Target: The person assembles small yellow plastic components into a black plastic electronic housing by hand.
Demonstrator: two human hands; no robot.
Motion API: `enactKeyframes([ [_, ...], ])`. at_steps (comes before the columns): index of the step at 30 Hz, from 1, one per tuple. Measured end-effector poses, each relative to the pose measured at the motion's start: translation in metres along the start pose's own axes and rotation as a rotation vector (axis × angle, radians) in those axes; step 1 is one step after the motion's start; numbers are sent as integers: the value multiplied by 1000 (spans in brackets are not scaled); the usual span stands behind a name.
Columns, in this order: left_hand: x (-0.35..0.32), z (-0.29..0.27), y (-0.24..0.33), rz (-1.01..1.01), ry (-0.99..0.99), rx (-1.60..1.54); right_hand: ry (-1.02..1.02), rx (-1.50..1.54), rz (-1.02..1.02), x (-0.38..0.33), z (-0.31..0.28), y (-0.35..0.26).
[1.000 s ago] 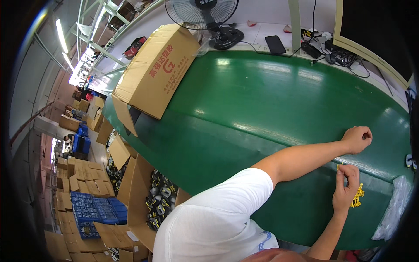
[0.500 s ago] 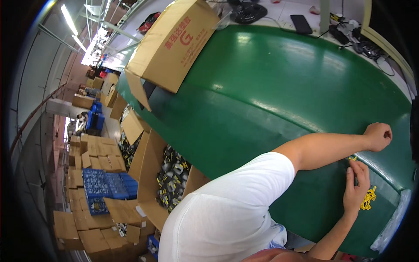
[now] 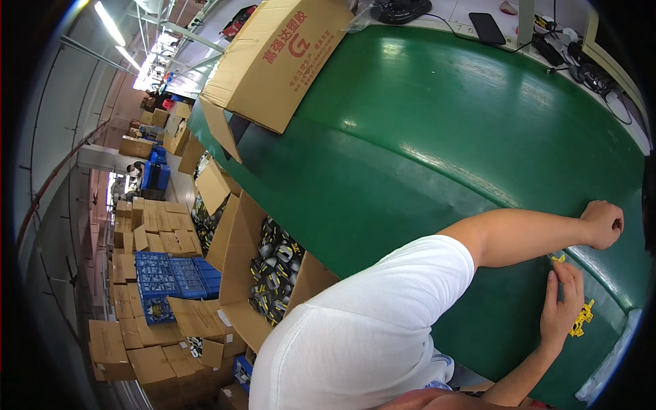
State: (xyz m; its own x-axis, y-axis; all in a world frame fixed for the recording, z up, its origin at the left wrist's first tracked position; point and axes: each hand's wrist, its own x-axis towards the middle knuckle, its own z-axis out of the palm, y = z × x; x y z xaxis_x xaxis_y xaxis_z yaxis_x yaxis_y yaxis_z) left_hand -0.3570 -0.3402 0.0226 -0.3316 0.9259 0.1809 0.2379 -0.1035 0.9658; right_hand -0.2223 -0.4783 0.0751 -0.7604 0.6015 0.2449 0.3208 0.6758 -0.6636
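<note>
My left hand is curled into a loose fist over the right side of the green table; whatever its fingers hold, if anything, is hidden. The bare forearm and white sleeve stretch across from the lower middle. Closer to me, my right hand has its fingertips at a small yellow plastic piece, just below the left forearm. Its fingers are bent and seem to grip the piece, partly covering it. Beside the right hand, a small pile of yellow plastic pieces lies on the green surface.
A big cardboard box stands at the far left of the table. Left of the table, an open carton holds black, grey and yellow parts. Cartons and blue crates stack behind it. A phone and cables lie along the far edge.
The whole view has shifted slightly. Both hands keep about the same places over the table, and the left fist looks turned a little. The yellow pile looks unchanged.
</note>
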Motion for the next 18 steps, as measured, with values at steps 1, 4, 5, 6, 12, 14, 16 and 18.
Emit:
enactKeyframes([
  [1, -2, 0, 1, 1, -2, -10, 57, -20, -7, -1, 0, -3],
  [4, -2, 7, 13, 45, 8, 2, 82, -90, -4, -4, -12, -8],
  [5, -3, 9, 15, 75, 29, 32, 96, -117, 11, -5, -12, -11],
  [6, -5, 7, 12, 71, 4, 60, 40, -95, 24, -4, -9, -10],
  [12, -5, -24, -2, 53, -130, 208, 52, -51, -28, 9, 1, 5],
  [14, 2, -24, 3, 30, -148, 250, 78, -27, -80, 9, -1, 13],
  [16, 1, -22, 8, 21, -181, 251, 129, -45, -140, 7, -7, 13],
  [18, -1, -11, 8, 55, -183, 246, 126, -57, -115, 0, -13, 14],
])
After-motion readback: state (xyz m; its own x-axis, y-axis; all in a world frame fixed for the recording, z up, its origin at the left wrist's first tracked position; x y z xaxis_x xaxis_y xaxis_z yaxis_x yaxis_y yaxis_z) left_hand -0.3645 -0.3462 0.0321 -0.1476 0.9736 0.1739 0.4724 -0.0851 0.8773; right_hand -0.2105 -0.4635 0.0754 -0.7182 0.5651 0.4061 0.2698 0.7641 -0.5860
